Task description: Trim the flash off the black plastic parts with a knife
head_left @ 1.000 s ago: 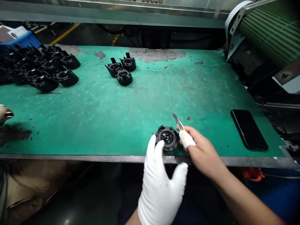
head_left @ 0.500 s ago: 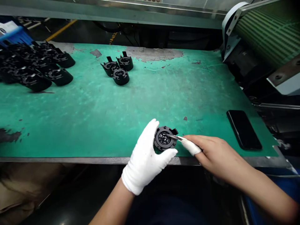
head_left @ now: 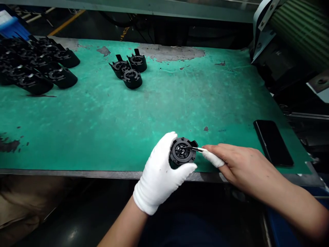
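A round black plastic part (head_left: 177,158) with a ringed, spoked face is gripped in my white-gloved left hand (head_left: 160,173), thumb and fingers curled around its sides. The face is turned up towards me, and a small tab sticks out at its upper right. My right hand (head_left: 238,161), bare apart from a white cover on the thumb, pinches a slim knife (head_left: 196,149). The knife's dark tip reaches over the face near the centre; whether it touches cannot be made out. Most of the handle is hidden in the hand.
Several similar black parts (head_left: 61,76) crowd the left of the green bench mat (head_left: 102,127). Three more black parts (head_left: 132,78) stand near its middle back. A black phone (head_left: 273,142) lies at right, below a machine with a green ribbed surface (head_left: 303,31). The bench edge (head_left: 77,174) runs close to me.
The view has shifted slightly. The knife tip still lies over the face, its blade now looking thinner and darker. My left hand keeps its hold on the round part.
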The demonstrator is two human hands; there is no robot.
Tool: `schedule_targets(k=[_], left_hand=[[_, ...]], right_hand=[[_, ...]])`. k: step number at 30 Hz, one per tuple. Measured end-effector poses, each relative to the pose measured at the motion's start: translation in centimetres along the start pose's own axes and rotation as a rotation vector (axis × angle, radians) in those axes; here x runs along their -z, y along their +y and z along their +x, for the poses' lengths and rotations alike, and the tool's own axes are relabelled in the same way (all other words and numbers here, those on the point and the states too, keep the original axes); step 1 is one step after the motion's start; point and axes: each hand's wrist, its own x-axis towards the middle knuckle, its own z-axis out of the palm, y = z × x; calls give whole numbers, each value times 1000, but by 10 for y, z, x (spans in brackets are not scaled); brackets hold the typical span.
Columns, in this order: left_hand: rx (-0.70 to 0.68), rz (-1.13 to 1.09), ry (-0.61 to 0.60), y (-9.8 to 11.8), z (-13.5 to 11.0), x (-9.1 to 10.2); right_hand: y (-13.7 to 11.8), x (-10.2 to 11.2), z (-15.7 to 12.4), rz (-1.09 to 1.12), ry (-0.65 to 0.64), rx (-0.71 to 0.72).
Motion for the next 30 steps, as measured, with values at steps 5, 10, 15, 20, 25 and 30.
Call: schedule_targets(k=[5, 10, 15, 20, 25, 30], left_hand=[[34, -39, -33, 2, 2, 2], [11, -46, -22, 1, 2, 1], [7, -56, -34, 1, 2, 1], [42, -72, -31, 3, 2, 0], [68, -78, -22, 3, 0, -3], [81, -32, 9, 2, -1, -4]], right_hand=[[3, 7, 0, 118, -107, 20], [-2, 8, -6, 283, -160, -7], [-10, -4, -13, 268, -46, -39], [-23, -15, -22, 296, -30, -72], [-37, -21, -23, 400, -70, -107], [-43, -19, -22, 495, -122, -106]])
